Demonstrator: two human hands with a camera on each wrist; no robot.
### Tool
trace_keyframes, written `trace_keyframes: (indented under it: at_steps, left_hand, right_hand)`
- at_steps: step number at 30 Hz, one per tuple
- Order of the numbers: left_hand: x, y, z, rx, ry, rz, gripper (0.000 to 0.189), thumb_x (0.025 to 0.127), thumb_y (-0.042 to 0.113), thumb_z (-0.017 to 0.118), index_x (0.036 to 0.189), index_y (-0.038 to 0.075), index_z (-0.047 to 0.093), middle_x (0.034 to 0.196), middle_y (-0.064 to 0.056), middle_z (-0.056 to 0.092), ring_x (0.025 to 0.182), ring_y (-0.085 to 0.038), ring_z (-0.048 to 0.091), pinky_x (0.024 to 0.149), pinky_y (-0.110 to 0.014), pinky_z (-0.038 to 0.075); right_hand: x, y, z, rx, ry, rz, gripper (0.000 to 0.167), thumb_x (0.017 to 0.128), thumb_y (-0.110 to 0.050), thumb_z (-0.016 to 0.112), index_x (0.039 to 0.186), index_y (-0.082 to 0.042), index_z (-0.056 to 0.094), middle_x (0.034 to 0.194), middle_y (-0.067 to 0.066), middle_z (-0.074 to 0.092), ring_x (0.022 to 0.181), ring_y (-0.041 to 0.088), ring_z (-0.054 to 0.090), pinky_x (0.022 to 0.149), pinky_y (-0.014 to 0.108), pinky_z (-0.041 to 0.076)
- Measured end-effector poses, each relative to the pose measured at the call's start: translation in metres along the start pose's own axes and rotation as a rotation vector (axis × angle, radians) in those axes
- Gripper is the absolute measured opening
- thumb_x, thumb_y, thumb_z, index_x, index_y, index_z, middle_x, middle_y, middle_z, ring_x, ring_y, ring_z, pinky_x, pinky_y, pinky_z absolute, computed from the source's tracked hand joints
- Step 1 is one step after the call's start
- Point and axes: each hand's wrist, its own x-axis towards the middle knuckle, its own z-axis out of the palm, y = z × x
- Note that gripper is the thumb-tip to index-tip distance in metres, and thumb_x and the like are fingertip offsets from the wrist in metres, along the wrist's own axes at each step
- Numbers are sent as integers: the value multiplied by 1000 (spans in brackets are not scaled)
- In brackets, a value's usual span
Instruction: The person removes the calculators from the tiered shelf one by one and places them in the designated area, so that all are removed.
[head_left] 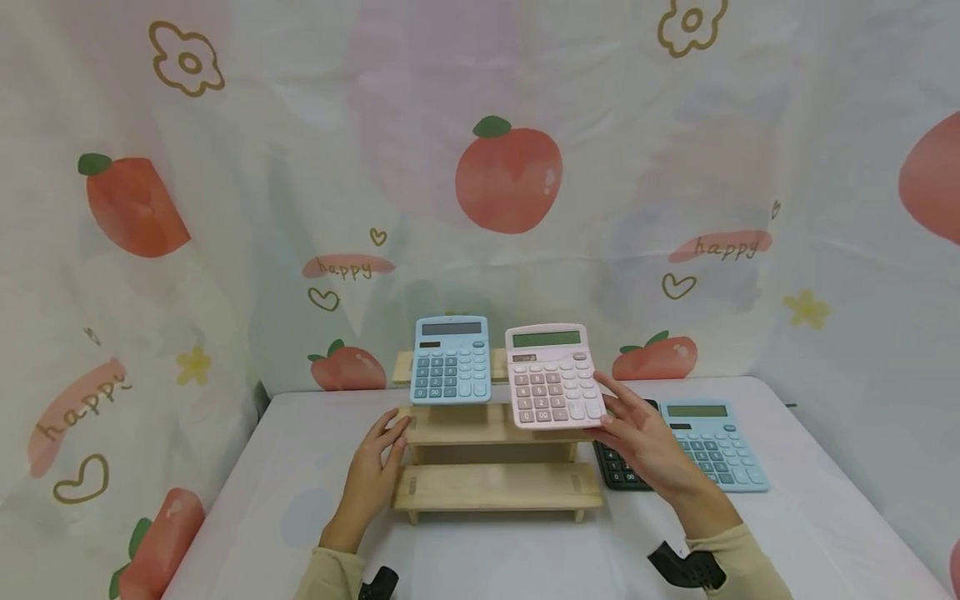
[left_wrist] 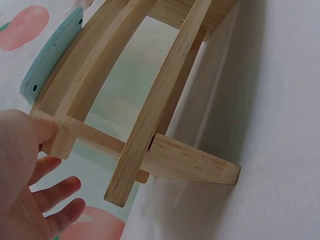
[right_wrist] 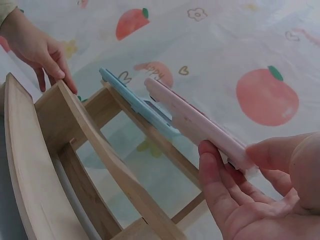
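A pale wooden stand with stepped tiers [head_left: 498,487] occupies the middle of the table. My left hand [head_left: 372,467] holds the left end of one tier, its thumb on the wood and the other fingers below, as the left wrist view shows. On the upper left of the stand a light blue calculator [head_left: 451,362] leans back, keys facing me. Beside it, over the stand's right part, is a pink calculator [head_left: 553,375], tilted back. My right hand [head_left: 645,437] grips its lower right corner between thumb and fingers; in the right wrist view its underside [right_wrist: 200,127] faces the stand.
Right of the stand, a second light blue calculator [head_left: 712,446] lies on the white-covered table [head_left: 300,450]. A black calculator [head_left: 618,468] next to it is partly hidden behind my right hand. A fruit-printed cloth [head_left: 420,167] hangs close behind the stand and along the sides.
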Motion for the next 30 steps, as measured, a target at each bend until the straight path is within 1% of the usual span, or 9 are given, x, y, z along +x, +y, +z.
trace_keyframes:
  at_steps: [5, 9, 14, 20, 25, 30]
  left_hand:
    - [-1, 0, -1, -6, 2, -4, 36, 103, 13, 57, 137, 4, 63, 150, -20, 52, 126, -40, 60, 103, -60, 49]
    - [-1, 0, -1, -4, -1, -12, 36, 104, 14, 57, 137, 4, 62, 151, -19, 51, 126, -39, 60, 104, -60, 48]
    - [-1, -1, 0, 4, -5, -13, 35, 104, 15, 55, 138, 5, 63, 151, -17, 52, 126, -38, 60, 103, -59, 49]
    - [-1, -1, 1, -5, -3, -11, 35, 104, 15, 56, 138, 6, 63, 151, -17, 52, 126, -38, 61, 103, -59, 49]
    - [-1, -1, 1, -4, -3, -11, 35, 104, 15, 56, 138, 6, 63, 151, -17, 52, 126, -38, 60, 103, -59, 49]
    - [0, 0, 0, -4, -2, -10, 35, 104, 15, 56, 137, 5, 63, 151, -17, 52, 126, -39, 60, 104, -60, 49]
  right_hand:
    - [-7, -4, -3, -3, -2, -13, 65, 108, -11, 46, 163, -7, 11, 155, 9, 34, 128, -2, 56, 101, 20, 52]
    - [-14, -6, -6, -2, -11, -5, 65, 108, -11, 45, 163, -9, 10, 151, 0, 38, 127, -1, 57, 101, 20, 52]
    - [-20, -7, -11, 36, -31, 0, 64, 109, -10, 42, 163, -10, 9, 146, -10, 44, 127, 0, 58, 102, 20, 52]
    - [-27, -8, -18, 95, -56, -23, 63, 109, -7, 38, 163, -8, 5, 144, -10, 48, 126, 3, 60, 102, 21, 52]
    - [-33, -5, -26, 93, -43, -6, 62, 110, -8, 36, 164, -9, 5, 145, -13, 45, 126, 1, 59, 102, 20, 52]
    - [-37, -5, -32, 106, -47, 0, 61, 111, -10, 34, 163, -8, 3, 147, -15, 44, 128, -1, 57, 102, 20, 52]
